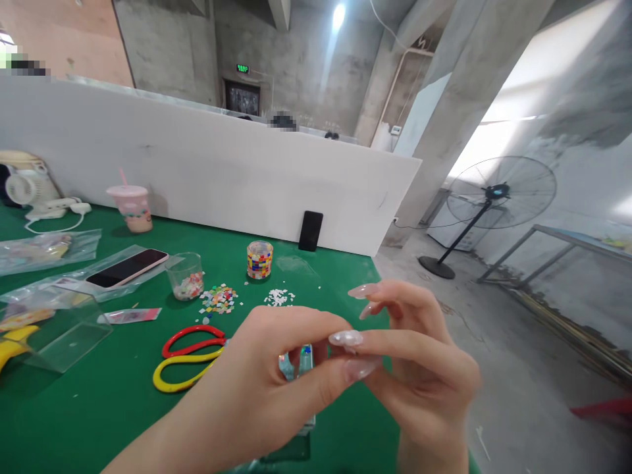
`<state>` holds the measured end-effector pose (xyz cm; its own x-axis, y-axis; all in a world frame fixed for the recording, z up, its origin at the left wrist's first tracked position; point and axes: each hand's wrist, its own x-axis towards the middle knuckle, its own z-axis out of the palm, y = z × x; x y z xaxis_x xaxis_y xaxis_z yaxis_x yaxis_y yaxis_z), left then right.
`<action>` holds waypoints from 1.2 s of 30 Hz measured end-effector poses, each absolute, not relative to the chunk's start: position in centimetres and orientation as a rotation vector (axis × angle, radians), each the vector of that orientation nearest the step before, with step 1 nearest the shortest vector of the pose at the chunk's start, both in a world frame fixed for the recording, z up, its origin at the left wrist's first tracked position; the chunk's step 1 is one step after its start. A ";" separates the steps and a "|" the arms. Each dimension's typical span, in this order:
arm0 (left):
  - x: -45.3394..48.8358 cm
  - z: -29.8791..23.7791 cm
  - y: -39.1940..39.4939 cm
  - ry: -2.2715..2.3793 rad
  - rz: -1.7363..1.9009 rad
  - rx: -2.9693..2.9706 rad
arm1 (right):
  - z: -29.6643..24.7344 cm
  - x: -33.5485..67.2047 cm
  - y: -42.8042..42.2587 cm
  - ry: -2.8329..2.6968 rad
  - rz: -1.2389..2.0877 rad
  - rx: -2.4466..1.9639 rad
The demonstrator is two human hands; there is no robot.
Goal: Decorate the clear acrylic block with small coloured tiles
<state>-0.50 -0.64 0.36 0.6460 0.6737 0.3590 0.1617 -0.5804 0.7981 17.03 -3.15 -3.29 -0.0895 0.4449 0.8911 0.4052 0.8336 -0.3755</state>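
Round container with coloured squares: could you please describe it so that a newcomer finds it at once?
On the green table, look toward the white partition at the back. In front of it, left of the upright black phone, stands a small round container. Its side is covered in multicoloured squares, unlike the clear cup nearby, which holds loose pieces.

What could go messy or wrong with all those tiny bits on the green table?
The loose white pieces lie just beyond the left hand, so a nudge might scatter them. The clear cup has no lid and could spill its bits if bumped. The scissors sit close to that hand and might get knocked.
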 end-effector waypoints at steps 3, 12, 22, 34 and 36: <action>-0.5 0.3 -0.7 0.691 0.885 2.083 | -3.1 16.9 -3.0 -1.687 -0.060 -0.676; -0.4 0.3 -0.7 0.715 1.001 1.934 | -3.1 16.6 -3.1 -1.792 -0.294 -0.729; -0.7 0.1 0.7 0.588 0.837 1.780 | -3.1 16.4 -3.2 -1.695 -0.500 -0.718; -2.7 0.6 -1.1 0.647 1.098 2.452 | -3.0 16.3 -4.4 -1.633 -0.578 -0.821; -2.3 0.2 -1.1 0.668 1.103 2.507 | -3.0 16.3 -4.6 -1.653 -0.640 -0.867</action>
<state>-2.29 -1.13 0.23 0.5923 0.5343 0.6031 0.2862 -0.8392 0.4623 16.30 -4.63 -3.01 -0.1235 0.2138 0.9690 0.8107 0.5849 -0.0258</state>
